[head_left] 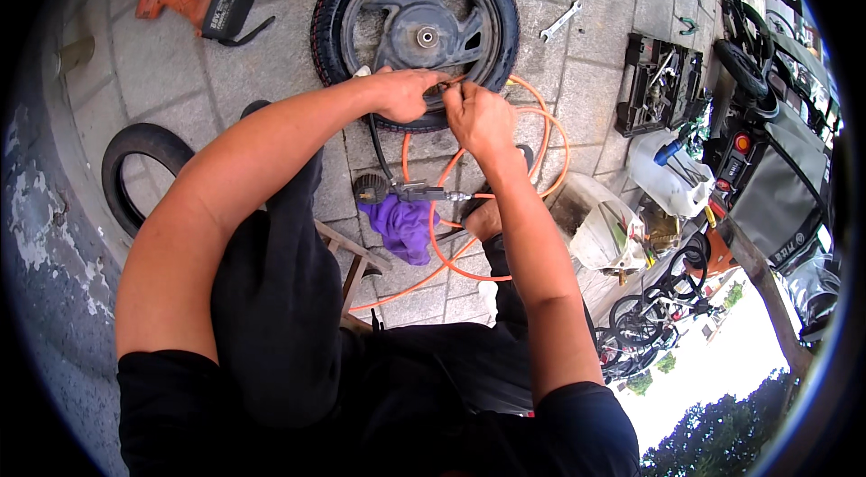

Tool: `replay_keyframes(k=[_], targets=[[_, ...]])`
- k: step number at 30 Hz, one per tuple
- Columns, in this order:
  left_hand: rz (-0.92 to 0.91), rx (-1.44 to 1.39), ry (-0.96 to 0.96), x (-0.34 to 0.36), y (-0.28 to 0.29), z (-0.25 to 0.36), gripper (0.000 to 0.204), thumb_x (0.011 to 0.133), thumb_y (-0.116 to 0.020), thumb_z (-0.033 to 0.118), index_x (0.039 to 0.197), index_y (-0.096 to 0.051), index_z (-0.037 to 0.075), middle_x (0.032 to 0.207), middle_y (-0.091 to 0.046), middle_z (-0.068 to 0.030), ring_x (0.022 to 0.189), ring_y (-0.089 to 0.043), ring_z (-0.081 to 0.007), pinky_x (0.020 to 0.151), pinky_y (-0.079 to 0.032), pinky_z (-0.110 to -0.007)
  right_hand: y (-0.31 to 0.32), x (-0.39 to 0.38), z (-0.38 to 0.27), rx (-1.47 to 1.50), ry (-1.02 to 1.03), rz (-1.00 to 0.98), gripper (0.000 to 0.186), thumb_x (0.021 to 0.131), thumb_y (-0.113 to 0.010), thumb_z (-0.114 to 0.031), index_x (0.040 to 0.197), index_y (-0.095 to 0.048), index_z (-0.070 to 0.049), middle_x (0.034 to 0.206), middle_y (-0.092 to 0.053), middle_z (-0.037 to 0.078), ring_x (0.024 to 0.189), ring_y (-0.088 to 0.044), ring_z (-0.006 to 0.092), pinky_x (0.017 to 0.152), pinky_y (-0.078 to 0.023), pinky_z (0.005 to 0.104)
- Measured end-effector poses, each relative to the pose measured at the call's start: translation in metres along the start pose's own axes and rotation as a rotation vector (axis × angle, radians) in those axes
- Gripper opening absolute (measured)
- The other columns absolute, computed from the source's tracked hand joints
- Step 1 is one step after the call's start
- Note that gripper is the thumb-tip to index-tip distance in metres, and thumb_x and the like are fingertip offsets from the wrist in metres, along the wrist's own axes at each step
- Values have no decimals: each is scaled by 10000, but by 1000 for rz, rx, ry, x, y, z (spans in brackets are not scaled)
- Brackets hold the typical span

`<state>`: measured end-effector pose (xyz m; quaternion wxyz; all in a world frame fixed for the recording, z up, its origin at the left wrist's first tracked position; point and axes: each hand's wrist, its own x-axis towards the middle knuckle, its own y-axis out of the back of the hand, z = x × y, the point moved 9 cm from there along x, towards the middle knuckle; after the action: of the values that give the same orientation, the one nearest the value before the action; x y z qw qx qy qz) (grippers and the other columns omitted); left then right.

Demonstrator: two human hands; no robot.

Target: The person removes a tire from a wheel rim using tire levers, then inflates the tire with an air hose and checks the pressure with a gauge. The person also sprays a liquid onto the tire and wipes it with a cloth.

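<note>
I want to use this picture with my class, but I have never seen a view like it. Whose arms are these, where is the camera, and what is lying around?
The camera sits on a person's head and looks down, so both bare arms are their own; its wide lens bends straight edges. The left hand and right hand meet at the near rim of a small wheel lying on the paving, pinching something too small to identify. Below them lie an orange hose in loops, an air gun with gauge and a purple rag. Farther off: an orange cordless drill, a spare tyre, a wrench and an open tool case.
</note>
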<state>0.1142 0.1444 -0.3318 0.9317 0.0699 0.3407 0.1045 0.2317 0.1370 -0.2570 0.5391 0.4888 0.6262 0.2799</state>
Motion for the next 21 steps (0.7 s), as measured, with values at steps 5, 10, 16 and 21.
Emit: replay_keyframes(k=[5, 10, 16, 21], targets=[[-12, 2, -13, -1, 0, 0, 821, 938, -571, 182, 1698, -262, 226, 1697, -392, -132, 1556, -387, -319, 1227, -304, -550, 4, 5, 11, -41, -201, -116, 505, 1057, -555, -459, 901, -765, -26, 887, -741, 280, 858, -724, 494, 792, -570, 567], [-28, 9, 4, -7, 3, 3, 815, 941, -571, 188, 1696, -267, 222, 1710, -369, -134, 1567, -368, -318, 1236, -296, -556, 23, -5, -7, -18, 19, 77, 352, 1031, -632, -372, 1025, -709, -29, 955, -728, 245, 852, -720, 469, 776, -572, 543], [-1, 2, -16, -4, 2, 0, 808, 951, -570, 196, 1697, -261, 200, 1707, -372, -138, 1566, -367, -326, 1236, -294, -562, 11, -5, -12, -75, 213, 103, 262, 1044, -624, -269, 972, -661, -21, 917, -703, 217, 807, -719, 437, 736, -577, 532], [-24, -6, -1, -4, -7, 5, 774, 984, -548, 217, 1700, -254, 206, 1704, -369, -155, 1563, -369, -335, 1244, -277, -553, -8, -3, 10, -123, 6, -15, 377, 1079, -557, -350, 949, -703, -28, 876, -727, 267, 783, -722, 472, 732, -578, 551]])
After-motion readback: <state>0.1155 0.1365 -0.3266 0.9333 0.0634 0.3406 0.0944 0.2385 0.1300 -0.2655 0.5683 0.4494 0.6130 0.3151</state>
